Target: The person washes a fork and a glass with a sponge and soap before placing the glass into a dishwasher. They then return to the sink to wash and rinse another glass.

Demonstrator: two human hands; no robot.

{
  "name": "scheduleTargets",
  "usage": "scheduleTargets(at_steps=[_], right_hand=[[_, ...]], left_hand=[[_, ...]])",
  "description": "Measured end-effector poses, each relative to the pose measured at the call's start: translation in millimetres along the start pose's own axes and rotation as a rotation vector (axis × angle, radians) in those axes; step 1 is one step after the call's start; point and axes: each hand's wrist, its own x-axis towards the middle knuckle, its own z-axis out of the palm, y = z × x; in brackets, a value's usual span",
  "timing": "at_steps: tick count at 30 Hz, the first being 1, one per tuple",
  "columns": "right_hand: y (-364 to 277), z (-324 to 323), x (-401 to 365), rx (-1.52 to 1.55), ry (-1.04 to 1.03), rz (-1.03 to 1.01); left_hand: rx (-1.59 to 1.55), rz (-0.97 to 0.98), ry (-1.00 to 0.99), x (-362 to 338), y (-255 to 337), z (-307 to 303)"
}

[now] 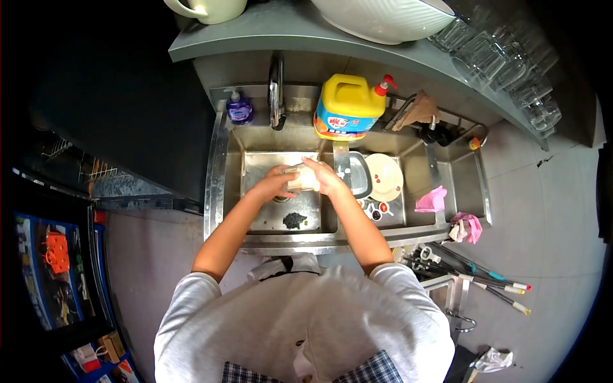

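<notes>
Over the left basin of a steel sink (220, 198), my left hand (274, 183) and my right hand (325, 177) hold a pale, clear-sided container (302, 178) between them. My left fingers wrap its left side and my right fingers its right side. What is inside it is too small to tell. Below it, a dark clump (294, 221) lies on the basin floor with small green bits around. A chrome faucet (276, 96) stands behind my hands.
In the right basin are a cream plate (385, 179), a grey-rimmed tray (361, 172) and small dishes (377, 210). Behind stand a yellow jug (348, 105) and a purple soap bottle (239, 108). Pink cloths (431, 200) hang at right. A shelf (268, 39) overhangs the back.
</notes>
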Motion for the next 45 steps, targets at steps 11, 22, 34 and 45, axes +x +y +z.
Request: scheduleTargets(at_steps=[11, 22, 34, 45], right_hand=[[8.4, -4.7, -3.3, 0.131, -0.021, 0.093], [-40.1, -9.1, -7.8, -0.475, 0.323, -0.163], [6.6, 77.4, -58.9, -1.288, 0.308, -1.056], [19.3, 67.0, -46.6, -0.891, 0.344, -1.032]], left_hand=[[0.339, 0.249, -0.268, 15.0, -6.7, -25.8], [-0.207, 0.216, -0.737, 13.2, -29.1, -46.2], [-0.586, 0.430, -0.148, 62.0, -32.2, 1.8], [-0.583, 0.569, -0.162, 50.4, -20.2, 5.1]])
